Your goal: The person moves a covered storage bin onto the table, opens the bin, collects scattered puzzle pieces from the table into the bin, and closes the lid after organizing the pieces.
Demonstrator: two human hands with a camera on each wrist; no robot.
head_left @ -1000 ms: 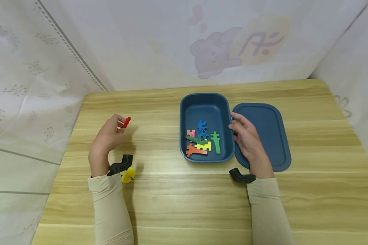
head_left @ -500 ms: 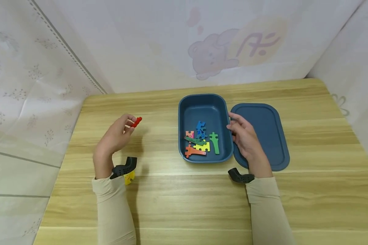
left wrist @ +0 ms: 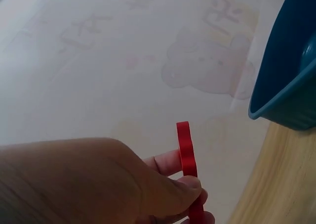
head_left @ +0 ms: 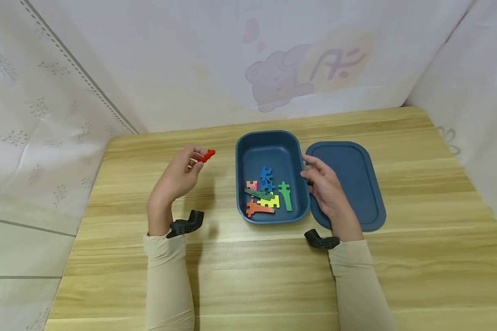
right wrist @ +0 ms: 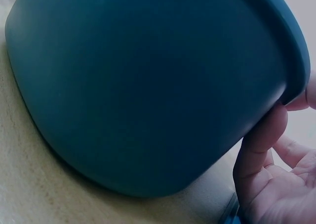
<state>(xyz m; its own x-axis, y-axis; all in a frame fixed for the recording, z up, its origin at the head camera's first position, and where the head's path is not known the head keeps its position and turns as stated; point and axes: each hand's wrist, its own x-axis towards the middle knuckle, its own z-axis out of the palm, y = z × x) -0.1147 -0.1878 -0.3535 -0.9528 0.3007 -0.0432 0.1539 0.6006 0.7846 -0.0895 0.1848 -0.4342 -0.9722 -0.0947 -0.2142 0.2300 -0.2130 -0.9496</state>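
Observation:
In the head view my left hand [head_left: 178, 174] pinches a red puzzle piece [head_left: 207, 155] between thumb and fingers, held left of the blue box [head_left: 239, 161]. The left wrist view shows this piece edge-on, as a thin wavy strip. My right hand [head_left: 325, 188] holds the box at its right side. Its thumb [right wrist: 269, 127] lies against the outer wall just under the rim, with a finger at the rim. Inside the box, towards its near end, lie several puzzle pieces: an orange one [head_left: 258, 208], a green one [head_left: 286, 196], plus yellow, pink and blue ones.
A flat blue lid [head_left: 358, 184] lies on the wooden table [head_left: 265, 276] right of the box, partly under my right hand. Black wrist mounts [head_left: 188, 224] stick out from both wrists. A pale patterned cloth [head_left: 182, 69] hangs behind and beside the table.
My left hand has moved right with the red puzzle piece, closer to the box. A yellow piece beside the left wrist is now hidden behind the arm. The right hand keeps its place on the box.

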